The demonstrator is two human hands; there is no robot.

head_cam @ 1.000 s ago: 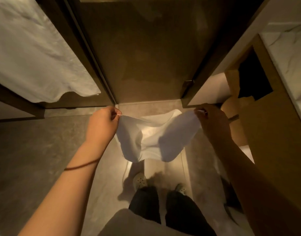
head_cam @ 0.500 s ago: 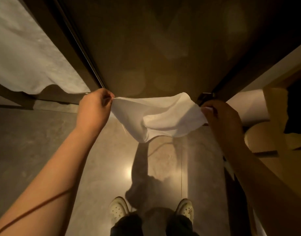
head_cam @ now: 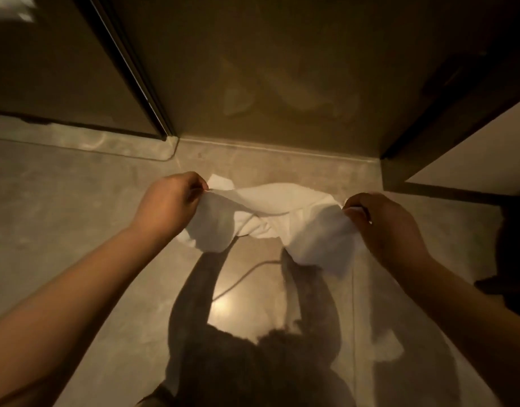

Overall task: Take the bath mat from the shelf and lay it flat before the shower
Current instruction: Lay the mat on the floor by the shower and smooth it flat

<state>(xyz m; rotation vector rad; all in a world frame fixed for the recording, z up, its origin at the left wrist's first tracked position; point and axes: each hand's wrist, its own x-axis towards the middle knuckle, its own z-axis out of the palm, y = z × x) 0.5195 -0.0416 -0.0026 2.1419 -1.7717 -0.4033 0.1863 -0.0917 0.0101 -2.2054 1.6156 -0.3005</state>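
The white bath mat (head_cam: 270, 218) hangs rumpled and sagging between my two hands, low over the tiled floor just short of the shower's glass door (head_cam: 282, 69). My left hand (head_cam: 167, 204) pinches its left corner. At the other end my right hand (head_cam: 388, 227) grips the right corner. The mat's lower folds droop toward the floor; whether they touch it is unclear. Both arms reach forward and down.
The shower threshold (head_cam: 267, 148) runs across just beyond the mat. A dark door frame (head_cam: 132, 69) stands at the left, with a glass panel beside it. A dark cabinet edge and pale wall (head_cam: 473, 160) close in at the right. My shadow lies on the glossy floor (head_cam: 76, 230).
I have bent down and lowered the mat from waist height to near the floor, close to the shower threshold. My feet have dropped out of view. Both hands keep their grip.
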